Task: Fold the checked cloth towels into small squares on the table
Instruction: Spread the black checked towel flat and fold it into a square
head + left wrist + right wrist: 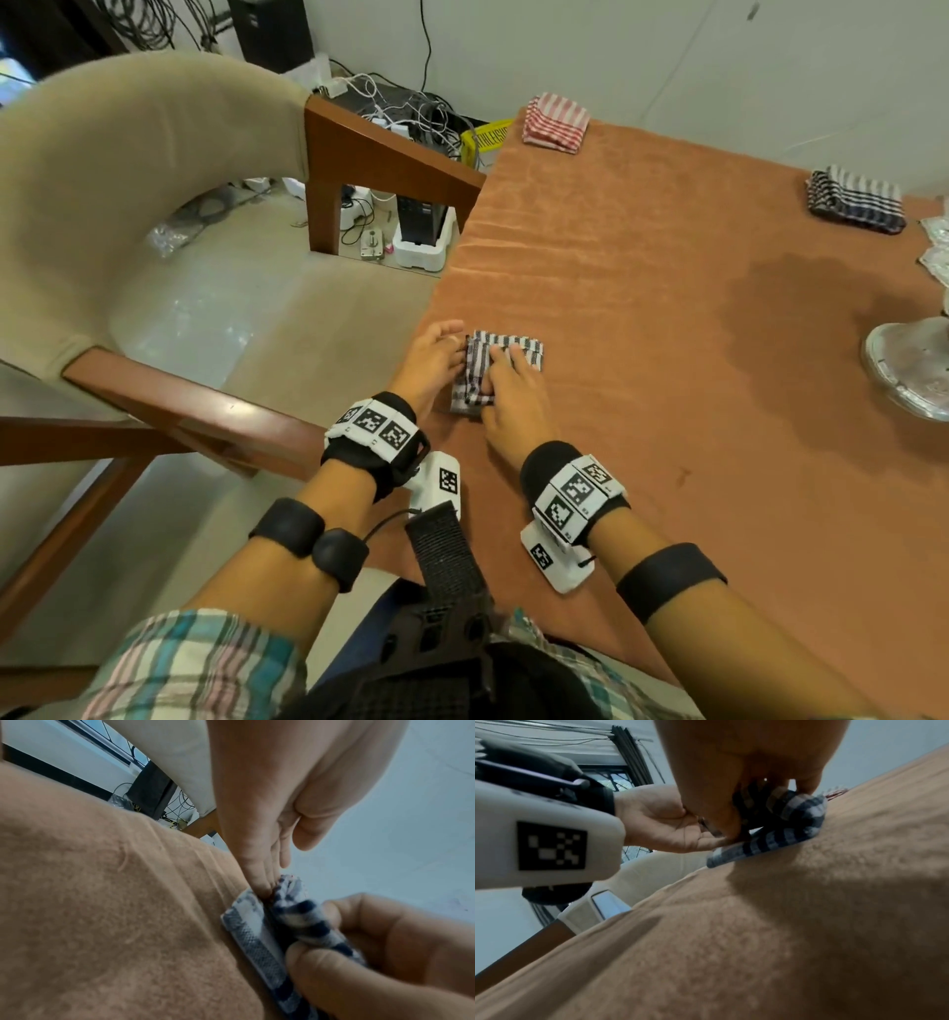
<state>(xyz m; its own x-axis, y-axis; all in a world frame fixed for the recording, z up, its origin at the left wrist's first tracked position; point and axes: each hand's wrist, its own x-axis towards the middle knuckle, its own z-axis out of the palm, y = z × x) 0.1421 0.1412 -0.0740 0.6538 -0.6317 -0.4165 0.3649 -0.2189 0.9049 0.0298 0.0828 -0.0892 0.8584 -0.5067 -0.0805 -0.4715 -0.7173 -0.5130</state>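
Note:
A black-and-white checked towel (513,354) lies partly folded near the left edge of the orange-covered table (667,288). My left hand (436,360) comes in from the left with straight fingers (257,878) pressed into the towel's (254,931) crease. My right hand (508,395) lies over the towel and pinches a raised fold between thumb and fingers (321,969). In the right wrist view the right hand (731,801) lifts the folded layer of the towel (795,825), while the left hand (662,827) lies flat beside it, palm up.
A folded red-striped towel (557,123) sits at the table's far left corner. A stack of folded dark checked towels (855,200) lies at the far right. A silvery round object (909,365) stands at the right edge. A beige armchair (128,205) stands left of the table.

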